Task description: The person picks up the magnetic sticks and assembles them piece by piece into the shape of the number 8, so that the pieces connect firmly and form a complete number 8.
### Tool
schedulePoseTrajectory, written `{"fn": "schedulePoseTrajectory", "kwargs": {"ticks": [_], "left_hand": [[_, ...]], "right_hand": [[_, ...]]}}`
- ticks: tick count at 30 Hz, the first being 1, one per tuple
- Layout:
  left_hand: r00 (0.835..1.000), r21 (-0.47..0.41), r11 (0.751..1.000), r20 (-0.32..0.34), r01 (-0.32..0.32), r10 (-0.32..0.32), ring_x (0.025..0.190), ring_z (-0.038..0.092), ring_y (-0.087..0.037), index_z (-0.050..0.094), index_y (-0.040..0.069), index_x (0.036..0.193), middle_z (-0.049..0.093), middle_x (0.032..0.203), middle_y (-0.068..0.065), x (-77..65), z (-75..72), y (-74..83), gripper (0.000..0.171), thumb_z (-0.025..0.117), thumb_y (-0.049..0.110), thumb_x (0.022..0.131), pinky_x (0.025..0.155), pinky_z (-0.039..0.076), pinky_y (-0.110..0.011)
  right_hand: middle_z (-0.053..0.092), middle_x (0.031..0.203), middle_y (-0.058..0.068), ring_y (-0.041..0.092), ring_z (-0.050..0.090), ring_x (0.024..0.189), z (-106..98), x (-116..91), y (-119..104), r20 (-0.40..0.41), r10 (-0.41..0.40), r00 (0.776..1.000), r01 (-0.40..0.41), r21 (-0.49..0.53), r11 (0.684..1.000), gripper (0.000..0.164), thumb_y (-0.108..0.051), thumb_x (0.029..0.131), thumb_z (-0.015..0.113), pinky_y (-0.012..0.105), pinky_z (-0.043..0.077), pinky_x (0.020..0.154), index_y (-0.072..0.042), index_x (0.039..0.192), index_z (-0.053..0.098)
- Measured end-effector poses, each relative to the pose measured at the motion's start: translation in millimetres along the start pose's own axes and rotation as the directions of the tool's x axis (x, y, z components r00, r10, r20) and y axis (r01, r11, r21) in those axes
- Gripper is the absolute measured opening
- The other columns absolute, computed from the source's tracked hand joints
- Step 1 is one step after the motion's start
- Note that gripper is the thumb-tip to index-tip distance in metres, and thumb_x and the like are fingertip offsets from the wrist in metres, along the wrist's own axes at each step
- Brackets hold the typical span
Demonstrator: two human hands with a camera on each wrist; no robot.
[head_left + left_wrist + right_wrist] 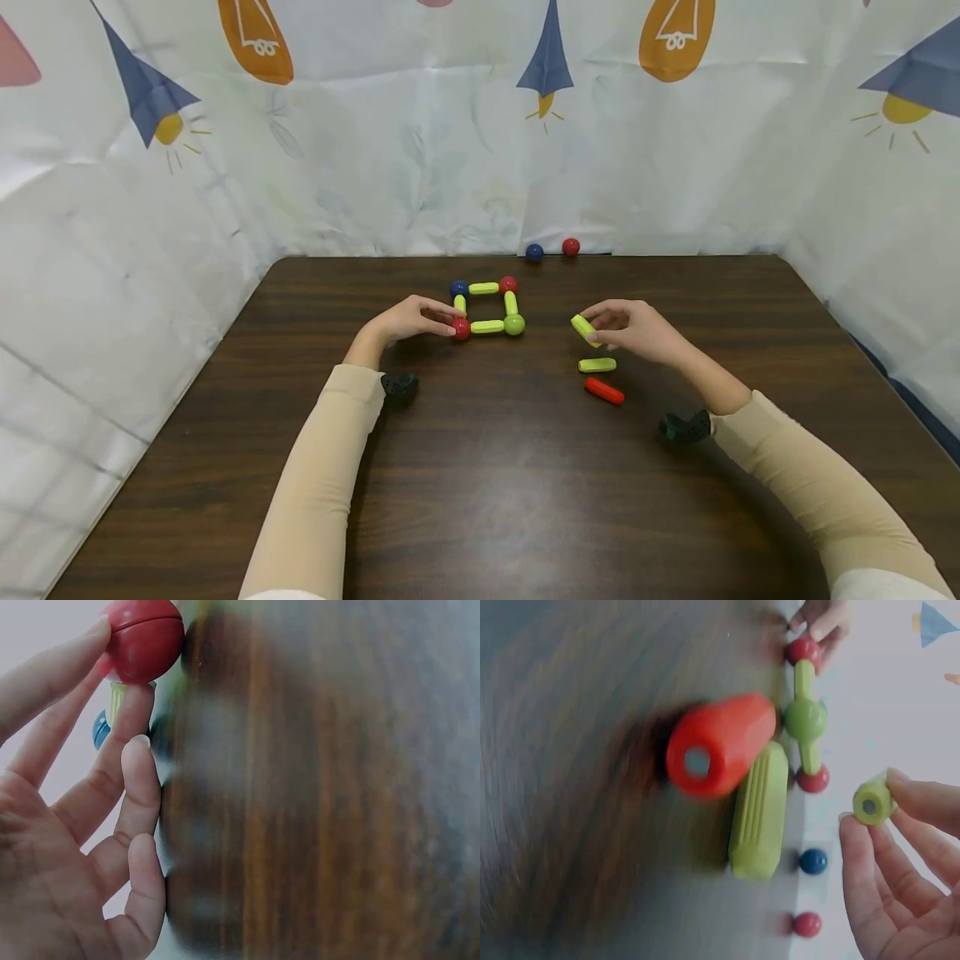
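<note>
On the table lies a square frame of yellow-green magnetic rods (pixel 487 327) joined by balls at its corners: a blue ball (pixel 459 288), a red ball (pixel 508 286), a green ball (pixel 513 324) and a near-left red ball (pixel 461 329). My left hand (pixel 414 319) pinches that near-left red ball between thumb and fingers. To the right of the frame, my right hand (pixel 633 329) holds a loose yellow-green rod (pixel 585 330) by thumb and fingertips, raised over the table. Its grey magnetic end (pixel 869 806) faces the right wrist view.
A yellow-green rod (pixel 597 365) and a red rod (pixel 604 392) lie just in front of the right hand. At the table's back edge sit a blue ball (pixel 534 253) and a red ball (pixel 571 247), against a printed white curtain (pixel 465 167).
</note>
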State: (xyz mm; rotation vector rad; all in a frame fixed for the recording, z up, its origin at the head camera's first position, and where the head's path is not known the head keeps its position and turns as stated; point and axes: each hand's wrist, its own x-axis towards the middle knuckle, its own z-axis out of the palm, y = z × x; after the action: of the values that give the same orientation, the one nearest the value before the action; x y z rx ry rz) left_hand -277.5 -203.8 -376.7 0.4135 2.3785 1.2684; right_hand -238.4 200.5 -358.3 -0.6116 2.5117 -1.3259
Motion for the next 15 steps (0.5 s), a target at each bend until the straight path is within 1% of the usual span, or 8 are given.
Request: {"fn": "schedulePoseTrajectory", "kwargs": {"ticks": [3,5,7,10,13,15], "left_hand": [[1.0,-0.004,1.0,0.003,0.005,-0.005,0.137,0.046,-0.034,0.065,0.004,0.138,0.06,0.14,-0.017,-0.4,0.9,0.1,0.043,0.073,0.014,0.097,0.113,0.035,-0.051],[1.0,-0.001,1.0,0.003,0.005,-0.005,0.138,0.045,-0.034,0.065,0.004,0.138,0.06,0.141,-0.017,-0.4,0.8,0.5,0.043,0.073,0.014,0.097,0.113,0.035,-0.052],[1.0,0.002,1.0,-0.003,0.006,-0.006,0.14,0.043,-0.034,0.066,0.004,0.137,0.059,0.142,-0.016,0.1,0.6,0.9,0.043,0.073,0.014,0.097,0.113,0.034,-0.052],[1.0,0.007,1.0,-0.006,0.004,-0.004,0.141,0.041,-0.034,0.066,0.005,0.137,0.058,0.143,-0.015,1.0,0.0,1.1,0.043,0.073,0.016,0.097,0.114,0.033,-0.052],[1.0,0.013,1.0,-0.003,0.005,-0.005,0.141,0.041,-0.034,0.066,0.005,0.138,0.059,0.143,-0.015,0.4,-0.1,0.8,0.043,0.073,0.017,0.097,0.115,0.032,-0.053],[1.0,0.014,1.0,-0.003,0.012,-0.012,0.14,0.042,-0.033,0.066,0.006,0.138,0.059,0.142,-0.015,-0.3,0.5,0.1,0.043,0.073,0.017,0.097,0.114,0.033,-0.052]], "right_hand": [[0.068,0.109,0.018,0.029,0.068,0.092,6.6,-2.7,-5.0,0.004,0.012,1.0,-0.013,0.109,0.994,0.038,-0.005,0.096,0.072,0.038,0.059,0.077,0.005,0.132,0.063],[0.069,0.11,0.017,0.029,0.068,0.093,11.7,-4.0,-9.0,0.008,0.038,0.999,-0.039,0.189,0.981,0.04,-0.005,0.096,0.071,0.038,0.059,0.079,0.006,0.133,0.062],[0.069,0.112,0.017,0.028,0.069,0.094,16.8,-4.1,-12.4,0.015,0.065,0.998,-0.066,0.265,0.962,0.043,-0.006,0.096,0.071,0.038,0.059,0.08,0.008,0.135,0.059],[0.068,0.114,0.015,0.03,0.068,0.095,24.0,-3.3,-16.6,0.019,0.113,0.993,-0.112,0.351,0.93,0.045,-0.006,0.096,0.071,0.037,0.059,0.081,0.008,0.137,0.057],[0.067,0.114,0.013,0.032,0.066,0.094,31.2,-2.0,-18.5,0.03,0.145,0.989,-0.145,0.404,0.903,0.047,-0.006,0.096,0.07,0.035,0.059,0.081,0.007,0.139,0.056],[0.066,0.115,0.013,0.03,0.065,0.093,36.8,-1.0,-19.1,0.048,0.16,0.986,-0.165,0.438,0.884,0.047,-0.006,0.097,0.069,0.034,0.058,0.081,0.006,0.14,0.055]]}}
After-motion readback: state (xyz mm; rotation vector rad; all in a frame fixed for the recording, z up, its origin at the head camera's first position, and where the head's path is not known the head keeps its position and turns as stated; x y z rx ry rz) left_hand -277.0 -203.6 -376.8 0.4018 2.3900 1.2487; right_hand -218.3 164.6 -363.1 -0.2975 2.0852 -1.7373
